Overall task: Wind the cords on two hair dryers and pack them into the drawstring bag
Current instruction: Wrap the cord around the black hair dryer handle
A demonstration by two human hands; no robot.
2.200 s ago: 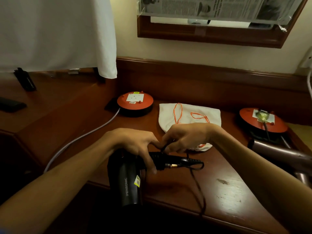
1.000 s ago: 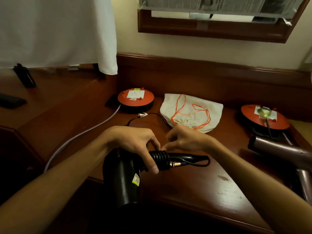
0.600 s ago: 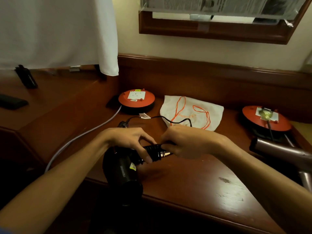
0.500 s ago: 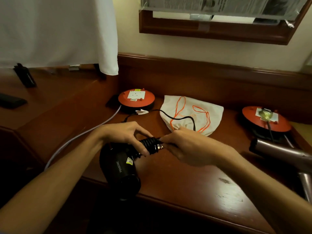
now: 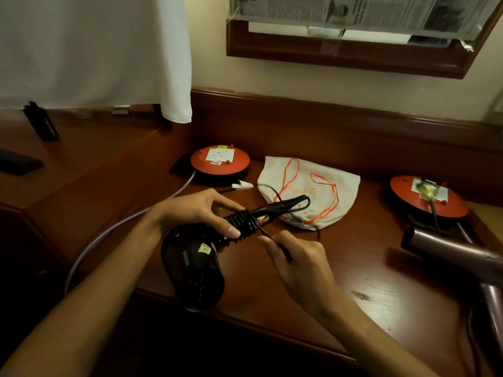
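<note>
I am winding the cord (image 5: 275,242) onto the black dryer (image 5: 193,270), first of the two. My left hand (image 5: 198,210) clamps the coils on its handle above the surface (image 5: 353,268); my right hand (image 5: 295,257) pinches the loose cord. Next, I judge, come more tight turns, tail tucked. The bag (image 5: 307,191) lies behind, mouth drawn; the pink dryer (image 5: 462,259) waits at right.

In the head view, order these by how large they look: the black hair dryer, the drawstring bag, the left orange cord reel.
1. Black hair dryer, though it is nearest the camera.
2. Drawstring bag.
3. Left orange cord reel.
</note>
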